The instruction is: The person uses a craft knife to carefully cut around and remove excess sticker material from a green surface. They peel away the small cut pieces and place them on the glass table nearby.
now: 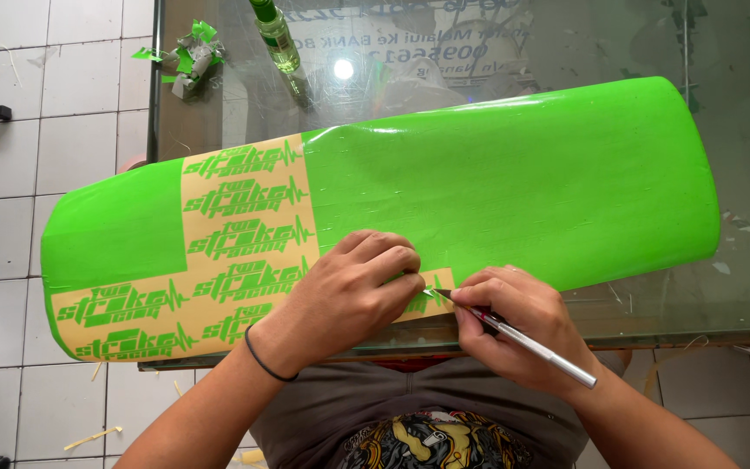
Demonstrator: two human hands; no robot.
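**Weeding cut vinyl at the near edge of the glass table**

Head view: your left hand point(353, 291) lies with fingers curled and pressed down on the green vinyl sheet point(479, 191), pinning it close to the near edge of the glass table point(740, 287). Your right hand point(514, 326) grips a slim silver craft knife point(514, 334) like a pen, its tip touching the sheet just beside your left fingertips. The sheet spans most of the table, its left end hanging past the table's left edge. Across the left part, green lettering stands on exposed tan backing point(245, 234); the right part is uncut-looking green.

To do this well, you'd best keep the blade shallow, lift only the waste film, and hold your left fingertips behind the tip, never ahead of it. Press near the cut so small letters don't lift.

At the far left corner sit a wad of discarded green scraps point(191, 54) and a clear bottle point(276, 39).
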